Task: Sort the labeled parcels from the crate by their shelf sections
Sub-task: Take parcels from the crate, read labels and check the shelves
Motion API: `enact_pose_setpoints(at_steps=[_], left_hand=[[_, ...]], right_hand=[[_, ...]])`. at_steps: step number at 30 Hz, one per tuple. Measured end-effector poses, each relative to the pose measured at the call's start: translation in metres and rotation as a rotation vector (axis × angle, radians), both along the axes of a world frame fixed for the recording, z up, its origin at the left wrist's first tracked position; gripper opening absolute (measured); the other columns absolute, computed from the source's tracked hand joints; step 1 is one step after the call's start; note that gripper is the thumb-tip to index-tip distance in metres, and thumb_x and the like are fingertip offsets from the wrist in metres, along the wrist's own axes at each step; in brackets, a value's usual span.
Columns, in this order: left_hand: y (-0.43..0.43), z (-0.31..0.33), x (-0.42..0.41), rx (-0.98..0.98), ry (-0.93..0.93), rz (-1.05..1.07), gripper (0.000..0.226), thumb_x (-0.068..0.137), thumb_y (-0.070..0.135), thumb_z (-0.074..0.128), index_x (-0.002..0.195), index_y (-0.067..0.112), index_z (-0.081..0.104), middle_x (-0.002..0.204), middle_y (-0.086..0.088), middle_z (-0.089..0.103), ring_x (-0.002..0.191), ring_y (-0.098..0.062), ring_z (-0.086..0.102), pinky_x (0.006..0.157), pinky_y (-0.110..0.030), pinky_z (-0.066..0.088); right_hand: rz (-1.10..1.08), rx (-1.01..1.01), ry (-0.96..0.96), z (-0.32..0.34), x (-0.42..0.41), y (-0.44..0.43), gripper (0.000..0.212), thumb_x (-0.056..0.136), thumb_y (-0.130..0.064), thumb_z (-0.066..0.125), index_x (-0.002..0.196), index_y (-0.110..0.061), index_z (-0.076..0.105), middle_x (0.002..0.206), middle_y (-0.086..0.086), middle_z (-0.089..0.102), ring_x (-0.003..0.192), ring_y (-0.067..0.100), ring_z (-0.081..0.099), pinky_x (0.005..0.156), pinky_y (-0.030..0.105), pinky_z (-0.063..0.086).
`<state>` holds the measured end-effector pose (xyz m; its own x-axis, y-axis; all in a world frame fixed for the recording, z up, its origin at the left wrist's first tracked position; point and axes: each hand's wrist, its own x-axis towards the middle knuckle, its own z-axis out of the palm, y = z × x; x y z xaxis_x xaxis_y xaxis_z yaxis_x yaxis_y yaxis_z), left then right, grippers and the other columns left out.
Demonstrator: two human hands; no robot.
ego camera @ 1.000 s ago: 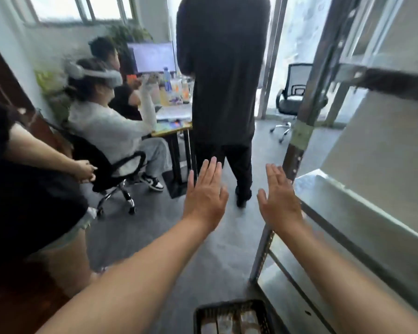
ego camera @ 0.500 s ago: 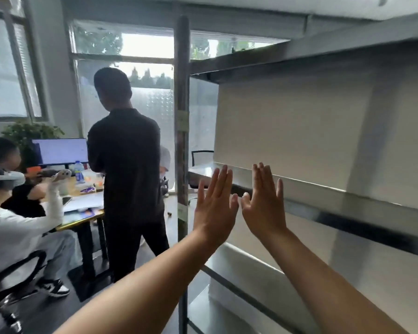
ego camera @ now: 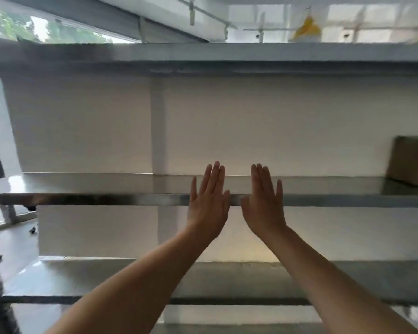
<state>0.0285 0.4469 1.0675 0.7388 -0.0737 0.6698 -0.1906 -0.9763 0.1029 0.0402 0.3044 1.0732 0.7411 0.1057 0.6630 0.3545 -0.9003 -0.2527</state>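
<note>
I face a metal shelf unit head-on. My left hand [ego camera: 209, 201] and my right hand [ego camera: 263, 203] are raised side by side in front of the middle shelf [ego camera: 94, 189], backs toward me, fingers straight and nearly together, holding nothing. The thumbs almost touch over the shelf's front edge. A brown cardboard parcel [ego camera: 411, 160] stands on that shelf at the far right, partly cut off by the frame. The crate is out of view.
An upper shelf [ego camera: 203, 55] runs above and a lower shelf [ego camera: 347, 278] below my forearms. A white wall backs the unit. A window [ego camera: 15, 27] shows at the top left, and floor at the lower left.
The view has swung right and upward, from the room with people to the shelf unit seen front-on. The crate and the people have left the view. Both hands stayed raised and drew closer together.
</note>
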Motion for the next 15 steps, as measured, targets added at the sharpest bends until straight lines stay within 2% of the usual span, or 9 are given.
enact_pose_setpoints(at_steps=[7,15], left_hand=[[-0.173,-0.017,-0.001,0.044,0.013,-0.335,0.06,0.106,0.036,0.019,0.157,0.016,-0.005,0.164,0.002,-0.014,0.15,-0.014,-0.015,0.123,-0.045,-0.004],[-0.328,-0.057,-0.022,0.025,0.145,-0.779,0.057,0.106,0.034,0.02,0.158,0.017,0.002,0.165,0.002,-0.005,0.151,-0.011,-0.008,0.123,-0.043,-0.006]], right_hand=[[-0.355,0.059,0.032,-0.018,-0.049,-0.183,0.074,0.099,-0.022,0.044,0.156,-0.014,-0.002,0.165,0.0,-0.004,0.151,0.014,-0.007,0.121,0.046,-0.005],[-0.806,0.014,0.142,-0.052,-0.125,-0.314,0.076,0.095,-0.014,0.042,0.156,-0.014,-0.003,0.165,0.002,-0.003,0.151,0.017,-0.007,0.121,0.05,-0.004]])
